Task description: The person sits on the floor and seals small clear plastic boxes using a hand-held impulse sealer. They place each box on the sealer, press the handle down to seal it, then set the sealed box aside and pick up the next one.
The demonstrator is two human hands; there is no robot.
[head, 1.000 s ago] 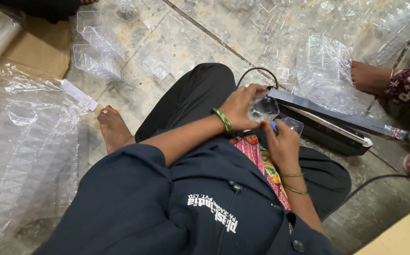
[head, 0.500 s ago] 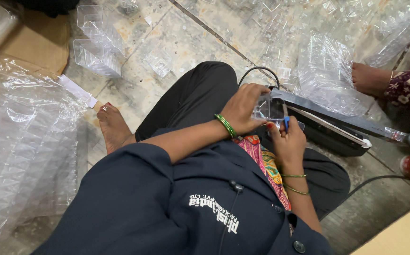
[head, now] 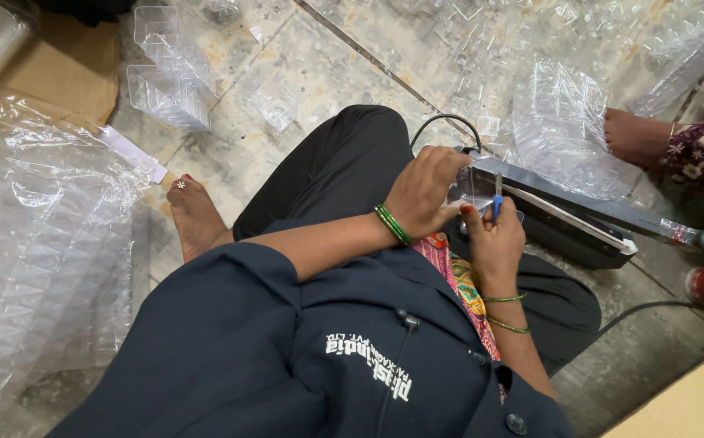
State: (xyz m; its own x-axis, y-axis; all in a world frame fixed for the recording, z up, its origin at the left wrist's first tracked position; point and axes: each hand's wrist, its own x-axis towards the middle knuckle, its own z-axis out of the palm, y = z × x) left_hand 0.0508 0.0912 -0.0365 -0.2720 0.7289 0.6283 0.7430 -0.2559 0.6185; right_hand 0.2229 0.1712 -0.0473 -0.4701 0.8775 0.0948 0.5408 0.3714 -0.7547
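Head view: left hand (head: 425,193) curled over clear blister pack (head: 464,188), gripping it at near end of black sealer (head: 562,212). Right hand (head: 494,243) just beside, pinching small blue piece (head: 497,206) upright between thumb and fingers, touching pack. Black cable (head: 441,123) looping behind. Clear trays (head: 169,77) on floor beyond knee; another person's foot (head: 631,136) at right.

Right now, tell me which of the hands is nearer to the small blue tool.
Right. The right hand grips the small blue tool at its fingertips. The left hand sits just left of it, on a clear plastic piece, not touching the tool.
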